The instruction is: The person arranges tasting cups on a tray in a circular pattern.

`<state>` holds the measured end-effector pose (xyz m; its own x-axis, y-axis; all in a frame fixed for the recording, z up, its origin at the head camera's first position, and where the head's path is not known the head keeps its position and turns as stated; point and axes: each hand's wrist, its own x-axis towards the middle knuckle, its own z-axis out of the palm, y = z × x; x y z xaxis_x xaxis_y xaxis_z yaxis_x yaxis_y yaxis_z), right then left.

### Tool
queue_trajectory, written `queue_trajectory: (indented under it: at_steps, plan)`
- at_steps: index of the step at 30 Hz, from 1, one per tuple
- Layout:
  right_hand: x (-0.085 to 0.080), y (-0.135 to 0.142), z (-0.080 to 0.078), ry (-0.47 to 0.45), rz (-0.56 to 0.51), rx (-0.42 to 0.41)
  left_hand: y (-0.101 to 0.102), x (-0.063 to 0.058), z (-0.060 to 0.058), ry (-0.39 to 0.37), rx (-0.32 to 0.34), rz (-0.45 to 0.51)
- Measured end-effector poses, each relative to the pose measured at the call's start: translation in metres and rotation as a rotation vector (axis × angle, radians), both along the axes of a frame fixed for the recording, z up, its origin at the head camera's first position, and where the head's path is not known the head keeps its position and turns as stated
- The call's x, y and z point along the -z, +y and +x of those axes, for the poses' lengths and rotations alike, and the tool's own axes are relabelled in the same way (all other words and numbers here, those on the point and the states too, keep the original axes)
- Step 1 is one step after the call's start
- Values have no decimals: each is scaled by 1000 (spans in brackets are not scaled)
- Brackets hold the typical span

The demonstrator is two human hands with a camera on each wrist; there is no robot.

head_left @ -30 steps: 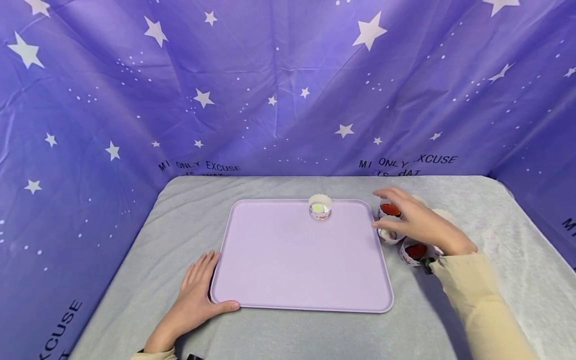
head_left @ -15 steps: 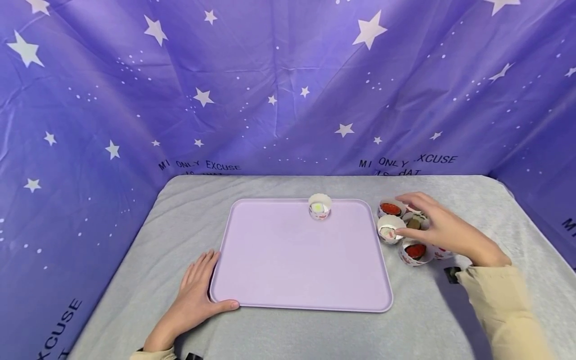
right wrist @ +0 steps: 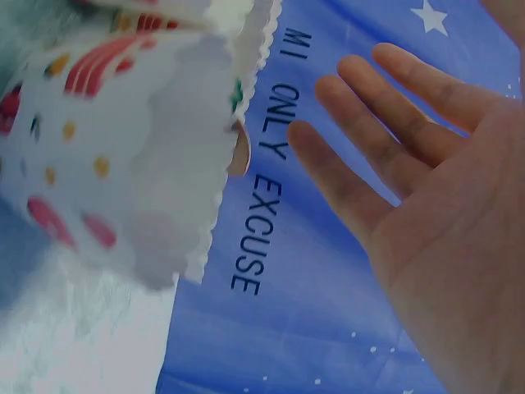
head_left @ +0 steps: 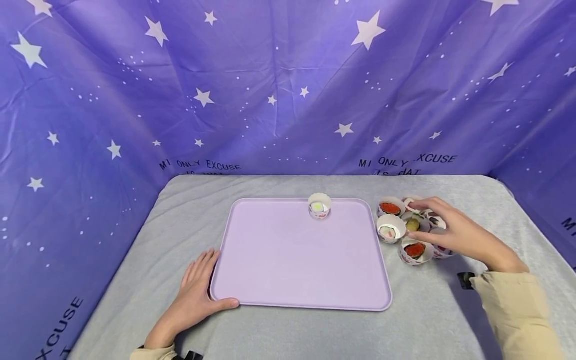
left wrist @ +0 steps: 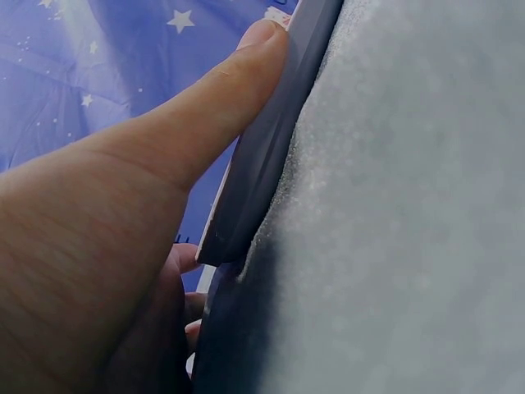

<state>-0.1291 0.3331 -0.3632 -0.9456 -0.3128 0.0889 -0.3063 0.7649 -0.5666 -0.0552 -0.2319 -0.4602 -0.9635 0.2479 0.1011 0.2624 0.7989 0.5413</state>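
A lilac tray (head_left: 297,260) lies on the table. My left hand (head_left: 195,295) rests at its near left corner, fingers straight along the side and thumb against the front rim. Near the tray's far edge stands a paper baking cup (head_left: 320,206) holding a white piece with a yellow-green centre. My right hand (head_left: 463,235) hovers over a cluster of similar cups, fingers spread and holding nothing. Sushi-like pieces sit in them: red-topped in the back left cup (head_left: 391,207) and front cup (head_left: 415,251), whitish in the left cup (head_left: 390,230). The hand partly hides the right-hand cups.
The table (head_left: 288,335) has a grey cloth cover. A purple star-printed curtain (head_left: 270,100) hangs behind and beside it. In the right wrist view a printed paper cup (right wrist: 107,164) stands close to the camera.
My right hand has moved right, away from the tray's edge and across the cup cluster, uncovering more cups. The left hand, tray and cup on it have stayed put.
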Motion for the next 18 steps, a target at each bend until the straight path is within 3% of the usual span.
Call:
queue_trajectory:
  at_steps: [10, 18]
  plan:
    - [2, 17, 9, 2, -10, 47, -1, 1, -1, -19, -3, -1]
    - [15, 28, 12, 39, -14, 27, -2, 3, -2, -56, -14, 8]
